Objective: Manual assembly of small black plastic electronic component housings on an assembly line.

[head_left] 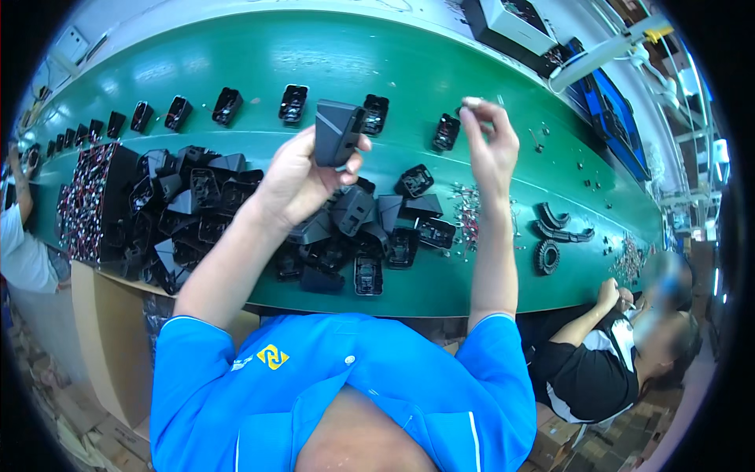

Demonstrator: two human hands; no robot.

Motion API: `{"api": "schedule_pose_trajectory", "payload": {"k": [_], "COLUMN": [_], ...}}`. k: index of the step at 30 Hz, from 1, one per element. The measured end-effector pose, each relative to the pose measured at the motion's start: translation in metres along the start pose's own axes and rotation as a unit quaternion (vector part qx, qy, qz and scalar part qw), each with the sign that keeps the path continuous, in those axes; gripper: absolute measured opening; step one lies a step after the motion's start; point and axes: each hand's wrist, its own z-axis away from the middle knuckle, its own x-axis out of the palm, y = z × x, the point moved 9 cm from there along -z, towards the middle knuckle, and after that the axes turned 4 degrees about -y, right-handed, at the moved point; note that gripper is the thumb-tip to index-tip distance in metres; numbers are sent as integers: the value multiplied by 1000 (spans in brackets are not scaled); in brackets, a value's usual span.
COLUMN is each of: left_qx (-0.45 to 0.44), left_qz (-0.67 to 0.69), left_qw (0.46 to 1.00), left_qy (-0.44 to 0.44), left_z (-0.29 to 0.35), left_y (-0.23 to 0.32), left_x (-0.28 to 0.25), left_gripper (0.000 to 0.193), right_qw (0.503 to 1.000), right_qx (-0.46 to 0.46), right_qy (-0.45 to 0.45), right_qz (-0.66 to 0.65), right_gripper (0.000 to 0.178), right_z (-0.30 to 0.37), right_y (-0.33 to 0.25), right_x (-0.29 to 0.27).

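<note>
My left hand (303, 177) is closed around a dark grey plastic housing (336, 134), raised above the green table with its smooth outer side showing. Thumb and forefinger of my right hand (491, 145) pinch a small pale part (472, 102), too small to name. Just left of that hand, an open black housing (446, 132) rests on the table. Behind the held housing stands another open one (375, 115). A jumbled pile of black housings (351, 211) lies below my left hand, and a heap of small wired parts (467, 214) lies beside my right forearm.
A row of housings (178, 114) runs along the green table (330, 59) to the far left. A black box (101, 200) full of small wired parts stands left. Black ring-shaped strips (546, 257) lie right. Co-workers sit at right (590, 362) and far left (27, 244).
</note>
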Motion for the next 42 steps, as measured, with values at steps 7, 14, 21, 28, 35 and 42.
{"api": "schedule_pose_trajectory", "payload": {"k": [7, 14, 21, 28, 35, 42], "left_qx": [16, 15, 12, 72, 85, 44], "left_qz": [134, 227, 184, 98, 75, -89], "left_qw": [989, 974, 979, 988, 992, 992], "left_qy": [58, 12, 82, 95, 63, 76], "left_z": [16, 30, 44, 46, 43, 46], "left_y": [-28, -32, -37, -27, -27, -25], "left_x": [3, -4, -15, 19, 19, 5], "left_gripper": [34, 35, 37, 42, 47, 49], "right_qw": [976, 959, 932, 973, 964, 958], "right_qx": [-131, -153, -296, -219, -167, -153], "right_qy": [-135, -225, -208, -69, -118, -128], "right_qz": [-108, -74, -18, 13, 173, 206], "right_gripper": [26, 23, 19, 17, 16, 18], "right_z": [117, 145, 146, 112, 110, 107], "right_y": [-97, -81, -98, -100, -85, -81], "right_x": [94, 117, 112, 90, 100, 99]}}
